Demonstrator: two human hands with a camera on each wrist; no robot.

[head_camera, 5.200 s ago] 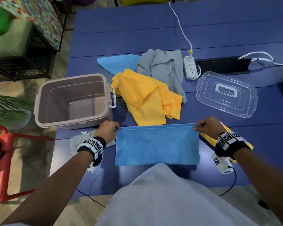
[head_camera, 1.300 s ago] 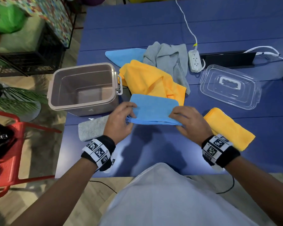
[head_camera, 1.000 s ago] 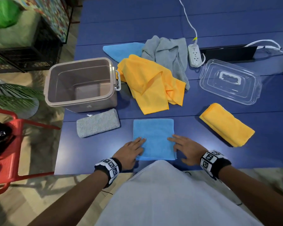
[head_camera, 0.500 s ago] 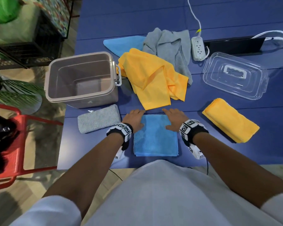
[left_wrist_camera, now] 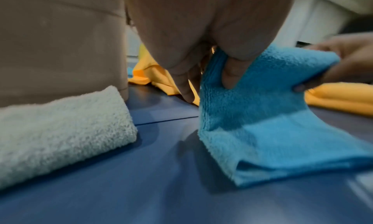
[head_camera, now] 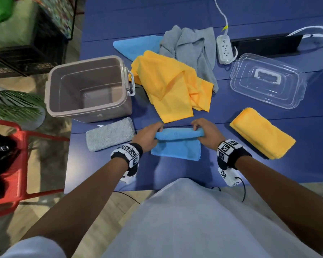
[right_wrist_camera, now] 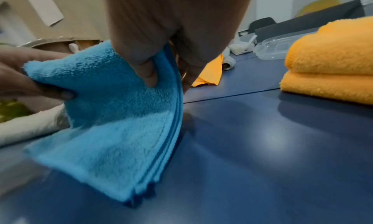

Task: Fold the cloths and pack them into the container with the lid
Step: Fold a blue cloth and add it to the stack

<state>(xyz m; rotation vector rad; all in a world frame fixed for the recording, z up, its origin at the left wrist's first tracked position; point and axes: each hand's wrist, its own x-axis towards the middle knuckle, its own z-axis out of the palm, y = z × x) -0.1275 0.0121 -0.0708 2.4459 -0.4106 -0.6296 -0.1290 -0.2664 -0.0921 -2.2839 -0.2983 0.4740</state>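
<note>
You reach both forearms forward over the table edge, your left hand (head_camera: 148,135) and right hand (head_camera: 207,131) level with each other, each with thumb and curled fingers pinching one far corner of the blue cloth (head_camera: 176,147), wrists banded.

blue table (head_camera: 175,12); red chair (head_camera: 17,164) on wood floor (head_camera: 50,205).

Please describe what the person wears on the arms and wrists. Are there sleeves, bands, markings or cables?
The forearms are bare; short white sleeves show at the lower picture edge. The left wrist band and right wrist band are black, each carrying white squares with black square-code markings. A white camera unit hangs under the right wrist, with a thin black cable. A similar white unit sits under the left wrist.
</note>
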